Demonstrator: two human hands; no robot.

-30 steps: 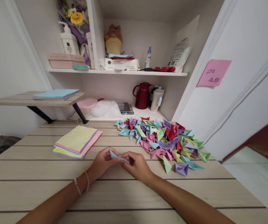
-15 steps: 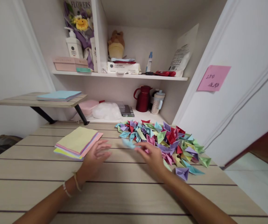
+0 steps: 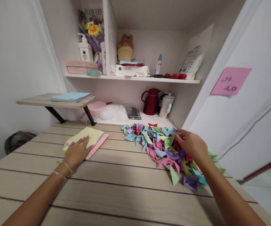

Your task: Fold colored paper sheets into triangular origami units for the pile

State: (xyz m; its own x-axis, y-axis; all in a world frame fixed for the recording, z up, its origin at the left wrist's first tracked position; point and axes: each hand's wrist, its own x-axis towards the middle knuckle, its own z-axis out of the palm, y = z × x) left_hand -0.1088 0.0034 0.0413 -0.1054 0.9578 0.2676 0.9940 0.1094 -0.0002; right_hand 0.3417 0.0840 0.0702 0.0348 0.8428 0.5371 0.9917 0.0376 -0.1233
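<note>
My left hand (image 3: pixel 77 152) lies with its fingers spread on a stack of coloured square paper (image 3: pixel 95 135), yellow on top with pink and other colours peeking out beneath. Over the far right part of a pile of folded paper boats (image 3: pixel 157 145) is my right hand (image 3: pixel 192 144). Its thumb and fingers are curled together beside a purple boat (image 3: pixel 175 129) and a green boat (image 3: pixel 168 142). What lies between those fingertips, if anything, is hidden. The hand and forearm cover part of the pile. A purple boat (image 3: pixel 190 182) sits at the near edge.
A small raised wooden shelf (image 3: pixel 34 99) at left bears blue paper (image 3: pixel 70 96). Behind the table stand a dark red jug (image 3: pixel 151 102) and a pale cup (image 3: pixel 166 106), beside a white plastic bag (image 3: pixel 113 113). A pink note (image 3: pixel 231 81) sticks to the right wall.
My left hand has moved left onto the paper stack. My right hand has gone right and back over the pile; the light blue folded paper is no longer visible in its fingers. The view has shifted slightly.
</note>
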